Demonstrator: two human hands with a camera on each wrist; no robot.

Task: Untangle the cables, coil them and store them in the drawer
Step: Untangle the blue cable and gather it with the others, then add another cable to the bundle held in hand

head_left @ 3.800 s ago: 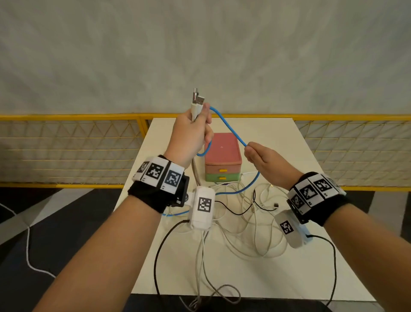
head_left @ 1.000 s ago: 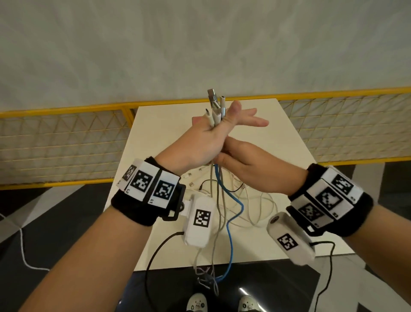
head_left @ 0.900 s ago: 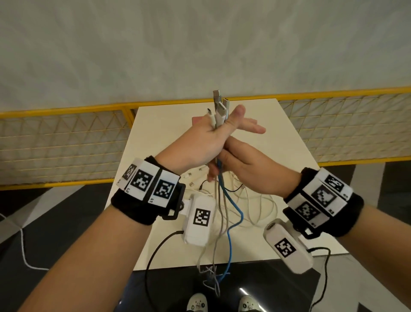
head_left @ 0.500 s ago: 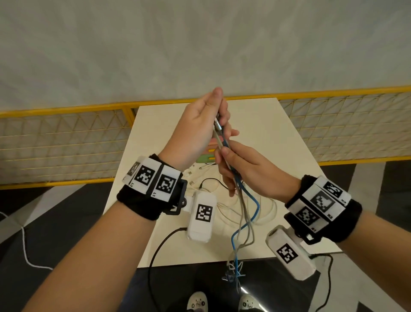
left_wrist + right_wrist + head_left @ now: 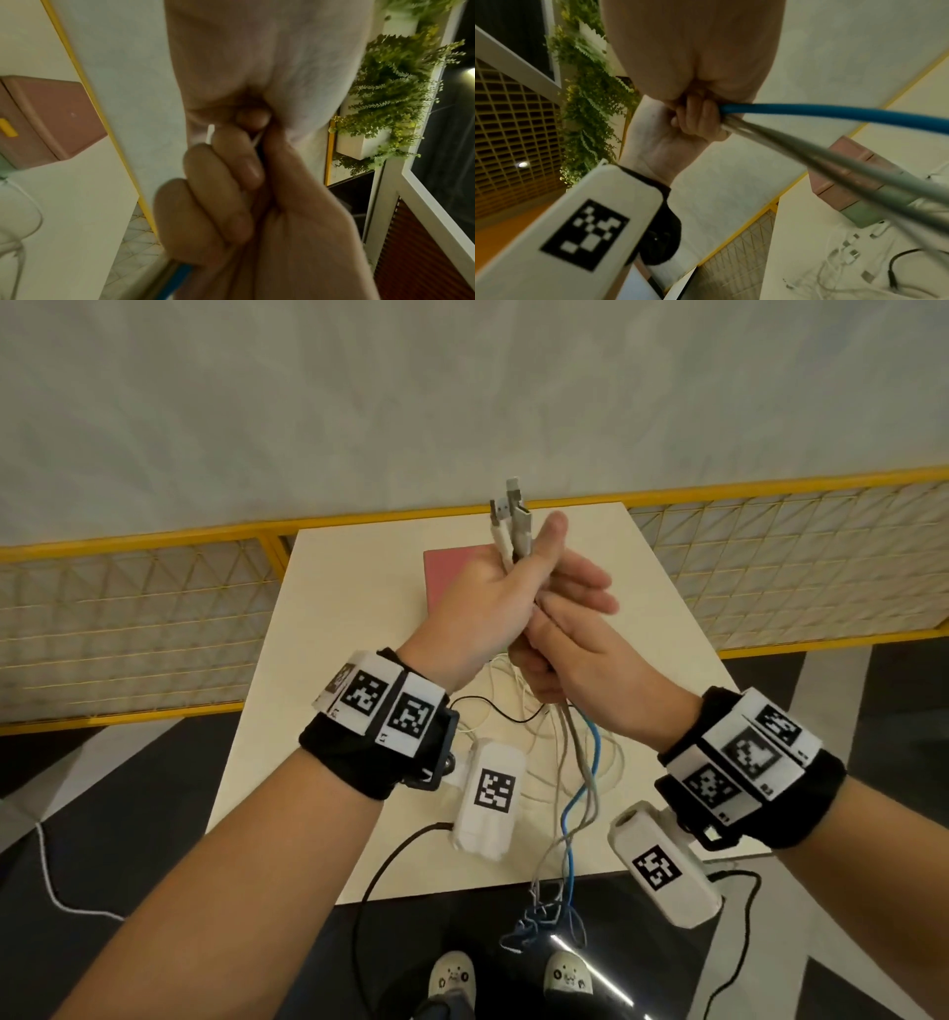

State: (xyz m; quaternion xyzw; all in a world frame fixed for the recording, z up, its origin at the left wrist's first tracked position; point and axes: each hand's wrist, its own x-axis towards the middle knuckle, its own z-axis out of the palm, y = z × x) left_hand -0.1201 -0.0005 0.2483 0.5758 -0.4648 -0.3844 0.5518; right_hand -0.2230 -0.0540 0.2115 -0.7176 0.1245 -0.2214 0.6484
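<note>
**Bundle gathered at plug end, hands back together high over table**

Status vs half a second ago: left hand (image 5: 480, 603) was tipped forward with the plugs hidden behind its fingers; now it is turned back upright and the plug ends (image 5: 511, 518) stick out above the fist again, much as they did a second ago. Right hand (image 5: 575, 654) has moved up from lower on the strands and sits touching the left, directly under it.

Hands:
- Left: thumb and fingers curled round the bundle just below the plugs. Left wrist view confirms curled fingers (image 5: 205, 199) with white strands and a blue one running through the fist.
- Right: lower fingers wrapped round the same strands, upper fingers extended past the left hand. Right wrist view shows the blue cable (image 5: 834, 114) and grey cables (image 5: 859, 174) leaving the grip.

Cables: the held set, blue cable plus grey ones, hangs from the hands past the near table edge; its tail ends in a knot (image 5: 544, 914) below table level, above the shoes (image 5: 565, 978). More white cables (image 5: 518, 711) and a black cable (image 5: 493, 711) lie loose on the table (image 5: 334, 618). Drawer unit (image 5: 447, 572), pink top, sits behind the hands; both drawers look closed in the right wrist view.

Read: plug ends look aligned, so this seems to be the start of a run-down or a coil. Knot at the tail is unresolved; nothing coiled or stored yet. Early in the task.
</note>
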